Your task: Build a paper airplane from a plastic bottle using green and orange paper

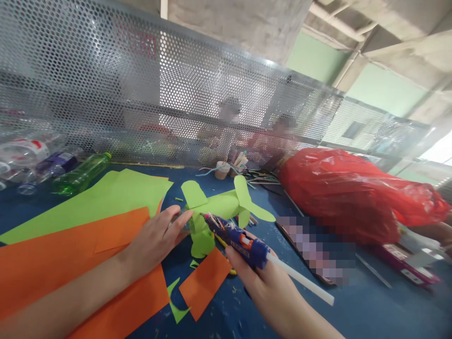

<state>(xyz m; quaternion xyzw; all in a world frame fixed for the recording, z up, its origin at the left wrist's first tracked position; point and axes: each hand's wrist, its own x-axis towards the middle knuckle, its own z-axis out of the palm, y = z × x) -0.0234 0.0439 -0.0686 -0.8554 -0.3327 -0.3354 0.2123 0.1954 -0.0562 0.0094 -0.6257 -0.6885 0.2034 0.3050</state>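
No wording is legible: marks on the blue plastic glue gun [256, 252] and red-and-white bottle label [30, 148] are blurred.

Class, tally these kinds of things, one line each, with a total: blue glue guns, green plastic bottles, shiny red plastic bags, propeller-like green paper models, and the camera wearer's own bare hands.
Blue glue gun: 1
Green plastic bottle: 1
Shiny red plastic bag: 1
Green paper model: 1
Bare hands, left hand and right hand: 2
Total: 6
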